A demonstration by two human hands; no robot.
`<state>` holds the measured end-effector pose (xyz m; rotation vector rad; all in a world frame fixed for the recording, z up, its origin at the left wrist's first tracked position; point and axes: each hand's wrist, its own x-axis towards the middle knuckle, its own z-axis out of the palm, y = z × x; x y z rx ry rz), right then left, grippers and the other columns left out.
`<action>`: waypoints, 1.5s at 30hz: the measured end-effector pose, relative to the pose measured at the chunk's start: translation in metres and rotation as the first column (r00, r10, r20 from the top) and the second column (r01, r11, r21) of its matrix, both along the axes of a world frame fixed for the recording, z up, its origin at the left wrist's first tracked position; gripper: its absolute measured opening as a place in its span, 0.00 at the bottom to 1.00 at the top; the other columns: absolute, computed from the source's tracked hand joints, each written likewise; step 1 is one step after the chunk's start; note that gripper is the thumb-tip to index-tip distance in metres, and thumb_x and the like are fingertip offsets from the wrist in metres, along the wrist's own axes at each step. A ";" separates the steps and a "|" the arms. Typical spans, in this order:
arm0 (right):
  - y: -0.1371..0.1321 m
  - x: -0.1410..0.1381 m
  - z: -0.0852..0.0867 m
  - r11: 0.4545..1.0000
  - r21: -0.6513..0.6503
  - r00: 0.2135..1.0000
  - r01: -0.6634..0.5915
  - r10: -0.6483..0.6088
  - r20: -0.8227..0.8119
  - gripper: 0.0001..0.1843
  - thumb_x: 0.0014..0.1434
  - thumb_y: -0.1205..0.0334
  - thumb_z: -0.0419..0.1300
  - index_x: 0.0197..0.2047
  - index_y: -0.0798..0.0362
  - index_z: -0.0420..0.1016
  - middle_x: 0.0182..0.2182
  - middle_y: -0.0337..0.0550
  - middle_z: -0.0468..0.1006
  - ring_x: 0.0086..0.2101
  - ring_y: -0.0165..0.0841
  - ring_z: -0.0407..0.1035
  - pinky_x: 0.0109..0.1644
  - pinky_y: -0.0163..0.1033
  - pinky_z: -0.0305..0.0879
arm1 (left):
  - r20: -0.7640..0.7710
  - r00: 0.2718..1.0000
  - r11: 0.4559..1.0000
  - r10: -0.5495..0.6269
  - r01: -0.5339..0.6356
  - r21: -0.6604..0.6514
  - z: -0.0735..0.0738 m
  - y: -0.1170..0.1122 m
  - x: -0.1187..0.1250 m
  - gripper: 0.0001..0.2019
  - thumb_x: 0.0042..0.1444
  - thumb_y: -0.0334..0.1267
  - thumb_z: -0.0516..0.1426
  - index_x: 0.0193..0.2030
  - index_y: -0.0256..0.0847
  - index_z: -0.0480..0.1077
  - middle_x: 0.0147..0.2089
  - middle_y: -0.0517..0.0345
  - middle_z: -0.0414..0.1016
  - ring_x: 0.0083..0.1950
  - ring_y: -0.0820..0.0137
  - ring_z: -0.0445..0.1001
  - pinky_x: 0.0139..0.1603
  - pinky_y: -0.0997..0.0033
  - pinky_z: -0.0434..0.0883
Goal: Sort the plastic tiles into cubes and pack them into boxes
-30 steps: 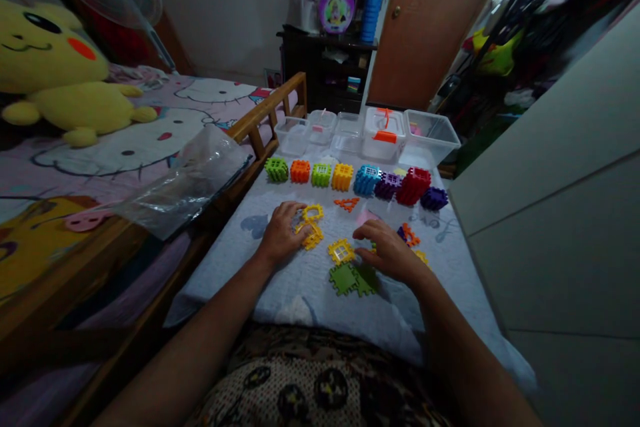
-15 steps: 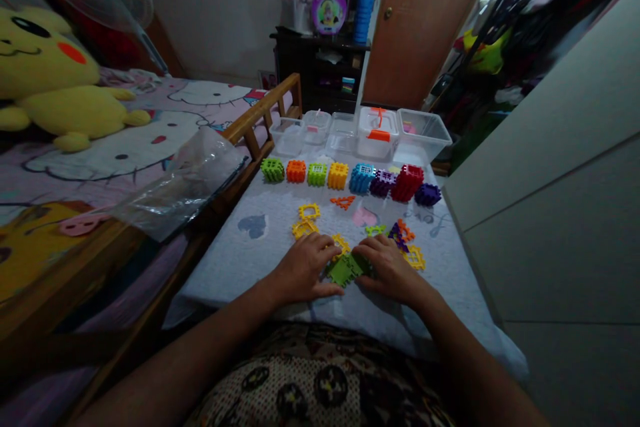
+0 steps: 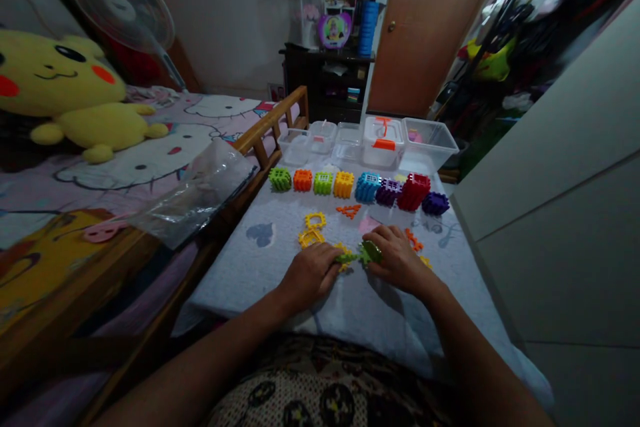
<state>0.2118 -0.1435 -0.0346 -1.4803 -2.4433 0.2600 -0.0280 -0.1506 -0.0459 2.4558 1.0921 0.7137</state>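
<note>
My left hand (image 3: 311,275) is closed on a green notched building tile (image 3: 346,257), which I see nearly edge-on. Another green building tile (image 3: 371,252), tilted up, is gripped by my right hand (image 3: 397,257). The two tiles meet or nearly meet between my hands; I cannot tell whether they are joined. Yellow frame pieces (image 3: 311,236) lie just beyond my left fingers, one partly hidden behind the green tile. Past my right hand lie an orange piece (image 3: 413,239) and a yellow piece (image 3: 425,261), both partly covered.
A row of notched tile stacks, among them a red stack (image 3: 415,191) and a yellow stack (image 3: 344,185), crosses the cloth-covered table (image 3: 235,280). Clear plastic boxes (image 3: 383,140) stand behind. An orange triangle (image 3: 349,211) lies mid-table. A wooden bed rail (image 3: 273,121) borders the left.
The green tiles lay flat under both hands; now they are lifted and tilted, one in each hand. My right hand has risen slightly, and the camera view has shifted.
</note>
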 end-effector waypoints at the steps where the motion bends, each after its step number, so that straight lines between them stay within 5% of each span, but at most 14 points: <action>1: 0.005 -0.003 0.000 1.000 0.019 1.000 0.025 -0.024 -0.004 0.22 0.55 0.63 0.65 0.53 0.52 0.73 0.49 0.51 0.73 0.47 0.44 0.63 0.52 0.47 0.60 | 0.058 0.997 0.999 0.046 -0.044 -0.031 0.001 0.003 -0.001 0.13 0.62 0.31 0.53 0.53 0.41 0.69 0.48 0.50 0.77 0.48 0.62 0.75 0.51 0.58 0.72; 8: 0.025 -0.018 -0.018 0.999 0.007 0.993 0.054 -0.053 -0.102 0.18 0.57 0.59 0.65 0.51 0.54 0.74 0.47 0.52 0.77 0.48 0.45 0.67 0.53 0.49 0.62 | 0.163 0.961 0.944 0.225 -0.173 -0.281 0.013 0.024 -0.004 0.20 0.59 0.32 0.54 0.59 0.43 0.65 0.37 0.58 0.76 0.36 0.68 0.75 0.41 0.66 0.71; 14: 0.027 0.009 -0.028 0.963 0.113 0.905 0.246 -0.186 -0.384 0.12 0.62 0.58 0.58 0.47 0.53 0.76 0.43 0.52 0.80 0.45 0.43 0.71 0.51 0.50 0.66 | 0.139 0.979 0.937 0.149 -0.095 -0.337 0.019 0.042 0.010 0.21 0.56 0.30 0.54 0.57 0.41 0.68 0.34 0.59 0.74 0.36 0.67 0.74 0.40 0.67 0.70; 20: 0.031 0.023 -0.038 0.912 0.075 0.789 0.402 -0.304 -0.534 0.13 0.60 0.58 0.57 0.46 0.53 0.76 0.37 0.49 0.80 0.38 0.40 0.74 0.45 0.47 0.70 | 0.136 0.981 0.919 0.142 -0.080 -0.387 0.014 0.054 0.041 0.25 0.55 0.29 0.54 0.60 0.42 0.65 0.32 0.61 0.74 0.34 0.67 0.74 0.38 0.67 0.70; 26: 0.030 0.019 -0.040 0.912 0.073 0.772 0.403 -0.296 -0.562 0.13 0.59 0.60 0.56 0.45 0.53 0.76 0.37 0.49 0.80 0.37 0.39 0.74 0.46 0.46 0.71 | -0.217 0.965 0.961 0.148 -0.192 -0.198 0.009 0.052 0.048 0.14 0.58 0.37 0.57 0.50 0.38 0.72 0.42 0.48 0.77 0.44 0.58 0.76 0.47 0.59 0.71; 29: 0.029 0.019 -0.036 0.911 0.081 0.772 0.404 -0.292 -0.565 0.13 0.59 0.61 0.55 0.45 0.53 0.77 0.37 0.49 0.80 0.37 0.38 0.74 0.45 0.45 0.71 | -0.332 0.935 0.979 0.124 -0.169 -0.112 0.013 0.050 0.045 0.17 0.59 0.44 0.58 0.51 0.38 0.71 0.50 0.44 0.74 0.50 0.55 0.75 0.49 0.56 0.71; 33: 0.028 0.021 -0.028 0.890 0.098 0.747 0.446 -0.310 -0.588 0.13 0.59 0.61 0.55 0.44 0.52 0.77 0.36 0.47 0.81 0.34 0.37 0.74 0.43 0.44 0.71 | -0.336 0.942 0.999 -0.015 0.003 -0.038 0.014 0.053 0.045 0.29 0.49 0.50 0.67 0.55 0.40 0.68 0.60 0.43 0.68 0.59 0.51 0.68 0.57 0.53 0.68; 36: 0.027 0.023 -0.025 0.862 0.105 0.715 0.495 -0.336 -0.612 0.12 0.59 0.60 0.55 0.42 0.52 0.77 0.36 0.47 0.81 0.35 0.37 0.74 0.43 0.44 0.71 | -0.364 0.928 0.997 -0.083 0.076 -0.033 0.012 0.056 0.050 0.28 0.47 0.48 0.68 0.52 0.41 0.69 0.59 0.44 0.70 0.58 0.50 0.67 0.59 0.51 0.66; 40: 0.028 0.025 -0.024 0.840 0.117 0.693 0.530 -0.349 -0.631 0.12 0.59 0.61 0.54 0.41 0.52 0.77 0.37 0.47 0.81 0.36 0.38 0.74 0.43 0.44 0.70 | -0.407 0.910 0.996 -0.077 0.056 -0.065 0.013 0.060 0.056 0.20 0.49 0.46 0.67 0.45 0.38 0.72 0.52 0.42 0.73 0.55 0.50 0.69 0.55 0.52 0.68; 45: 0.029 0.030 -0.026 0.828 0.099 0.655 0.552 -0.358 -0.665 0.12 0.59 0.61 0.55 0.41 0.53 0.77 0.36 0.48 0.81 0.36 0.38 0.74 0.43 0.44 0.70 | -0.371 0.928 0.999 -0.027 0.008 -0.051 0.015 0.069 0.054 0.22 0.48 0.47 0.67 0.46 0.39 0.71 0.55 0.42 0.73 0.57 0.50 0.69 0.56 0.52 0.67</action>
